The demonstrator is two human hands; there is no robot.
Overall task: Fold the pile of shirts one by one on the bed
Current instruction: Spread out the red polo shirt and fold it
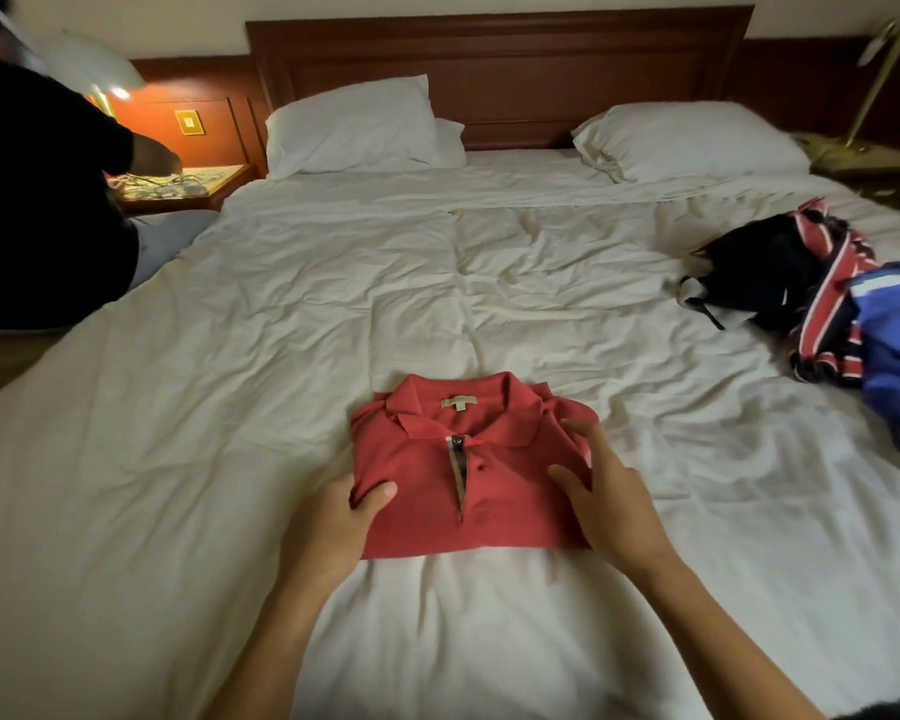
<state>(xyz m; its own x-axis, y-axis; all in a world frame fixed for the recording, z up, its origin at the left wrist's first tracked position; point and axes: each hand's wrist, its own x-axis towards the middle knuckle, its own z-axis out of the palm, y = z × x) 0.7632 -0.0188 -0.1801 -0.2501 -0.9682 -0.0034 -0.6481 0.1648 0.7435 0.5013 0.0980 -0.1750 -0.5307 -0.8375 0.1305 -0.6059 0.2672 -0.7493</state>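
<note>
Head view: folded red polo shirt lies on bed, front centre. left hand pinches shirt's left edge, thumb on top. right hand spread, fingers straight on right side, gripping nothing. Knit likely soft, light, floppy; support both side edges. Unfolded pile well apart, right.

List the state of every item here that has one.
red polo shirt, folded, collar up, flat on the bed.
left hand, pinches the shirt's left edge.
right hand, fingers spread on the shirt's right edge.
pile of shirts, unfolded, heaped on the bed's right side.
bedside lamp, lit.
bed, sheet wrinkled.
</note>
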